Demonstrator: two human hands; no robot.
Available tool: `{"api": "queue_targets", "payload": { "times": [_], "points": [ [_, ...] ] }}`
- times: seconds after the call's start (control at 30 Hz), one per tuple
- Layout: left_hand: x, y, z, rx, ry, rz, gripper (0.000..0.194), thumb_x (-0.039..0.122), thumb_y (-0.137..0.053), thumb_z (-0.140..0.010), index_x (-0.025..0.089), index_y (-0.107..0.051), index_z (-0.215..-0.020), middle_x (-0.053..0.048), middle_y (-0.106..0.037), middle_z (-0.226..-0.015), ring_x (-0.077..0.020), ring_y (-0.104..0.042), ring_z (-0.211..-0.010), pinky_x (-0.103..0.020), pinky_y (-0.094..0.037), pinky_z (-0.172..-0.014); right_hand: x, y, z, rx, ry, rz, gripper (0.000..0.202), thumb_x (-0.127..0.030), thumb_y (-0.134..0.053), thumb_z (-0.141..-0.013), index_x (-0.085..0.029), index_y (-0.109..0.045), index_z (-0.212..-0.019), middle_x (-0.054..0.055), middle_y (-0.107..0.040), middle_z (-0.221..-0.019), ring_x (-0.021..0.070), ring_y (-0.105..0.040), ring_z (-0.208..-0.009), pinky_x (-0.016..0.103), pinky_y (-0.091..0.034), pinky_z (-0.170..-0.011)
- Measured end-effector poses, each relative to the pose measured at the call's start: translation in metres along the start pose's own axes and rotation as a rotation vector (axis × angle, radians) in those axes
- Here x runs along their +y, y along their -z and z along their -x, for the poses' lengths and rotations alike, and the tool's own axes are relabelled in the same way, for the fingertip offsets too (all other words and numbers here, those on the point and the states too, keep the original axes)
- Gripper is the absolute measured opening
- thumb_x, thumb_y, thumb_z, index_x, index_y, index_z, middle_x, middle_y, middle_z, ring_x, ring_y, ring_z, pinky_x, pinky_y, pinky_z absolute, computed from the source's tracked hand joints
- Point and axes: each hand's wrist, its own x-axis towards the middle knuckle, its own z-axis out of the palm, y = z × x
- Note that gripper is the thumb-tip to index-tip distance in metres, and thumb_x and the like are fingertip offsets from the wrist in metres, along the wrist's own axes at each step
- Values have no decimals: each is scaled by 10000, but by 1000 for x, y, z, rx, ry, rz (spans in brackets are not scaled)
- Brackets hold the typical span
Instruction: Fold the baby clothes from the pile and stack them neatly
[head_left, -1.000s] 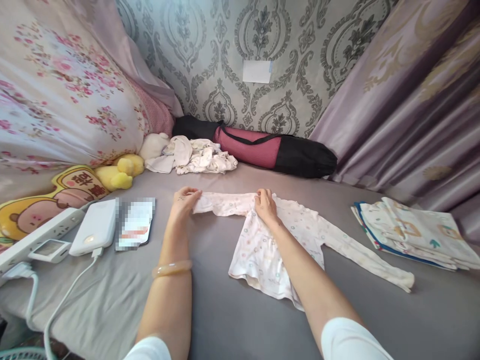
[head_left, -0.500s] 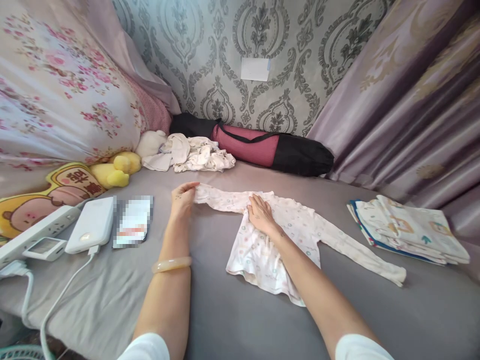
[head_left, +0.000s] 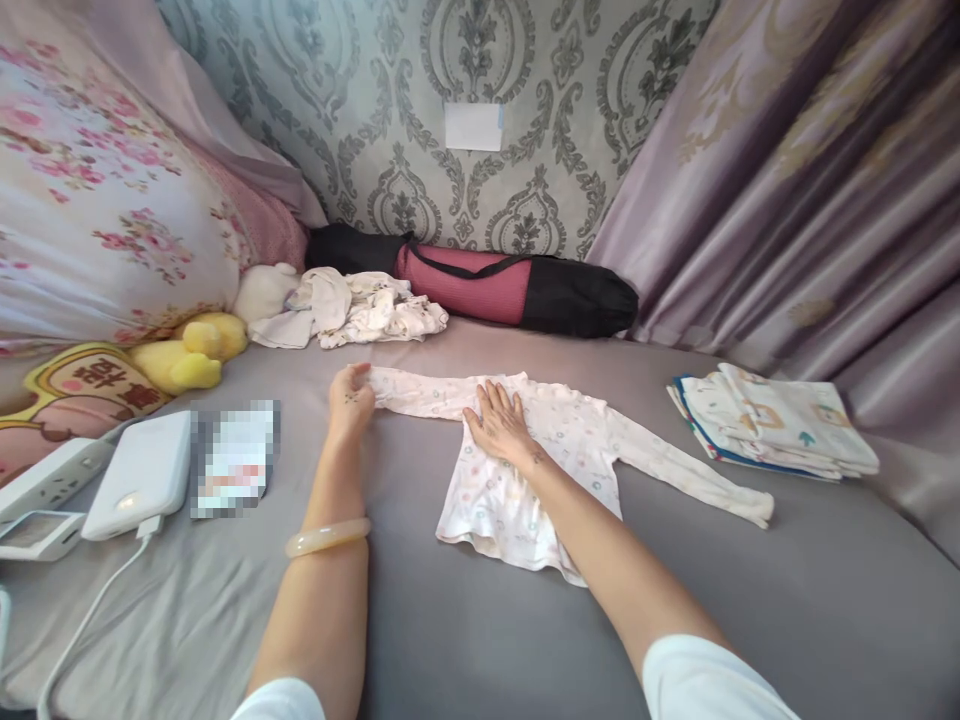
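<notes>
Head: right fingers [head_left: 492,402] spread wider on shirt [head_left: 571,448].

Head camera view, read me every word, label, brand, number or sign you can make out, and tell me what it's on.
No text reads clearly.
Yellow cushion: dark Chinese characters, too blurred to quote surely.
Phone: pixelated, unreadable.
White power bank: lit spot, too small to read.
Wall card: no text visible.

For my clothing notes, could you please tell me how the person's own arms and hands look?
The left hand and right hand are ungloved, with small dark marks on the left. A pale bangle circles the left forearm; the visible sleeves are white.
</notes>
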Motion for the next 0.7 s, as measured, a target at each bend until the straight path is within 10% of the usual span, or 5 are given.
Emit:
{"api": "queue_targets", "payload": {
  "times": [0.2, 0.37, 0.47, 0.7],
  "points": [
    [23, 4, 6, -22, -47, -308, 428, 193, -603, -649, 172, -644, -1074, -188, -515, -1302, -403, -450, -1256, -563, -353, -1031, 30, 30, 1, -4, -13, -424, 589, -484, -267, -970, -192, -337, -1477, 72, -312, -1554, 178, -288, -1422, 354, -227, -1152],
    [67, -1, 30, -727, 4, -240, 176, 340, -607, -701, 170, -653, -708, -98, -695, -749, -262, -679, -734, -355, -535, -701, 91, 68, 60, 185, -287, -492, 308, -315, -407, -927, -178, -638, -1077, 68, -712, -1026, 167, -689, -841, 270, -515, -763],
    [81, -18, 52, -994, 103, -305, 270, 382, -687, -640, 169, -588, -506, -85, -655, -549, -227, -644, -538, -314, -521, -561, 122, 82, 115, 121, -426, -355, 347, -422, -437, -911, -170, -632, -776, 46, -689, -696, 149, -650, -589, 229, -476, -565],
    [79, -38, 82, -1048, 14, -489, 388, 471, -694, -608, 191, -523, -400, -84, -598, -433, -201, -580, -417, -283, -458, -451, 119, 74, 201, -148, -574, -144, 495, -593, -469, -849, -207, -514, -541, 20, -557, -458, 135, -536, -432, 231, -316, -446]
  ]
}}
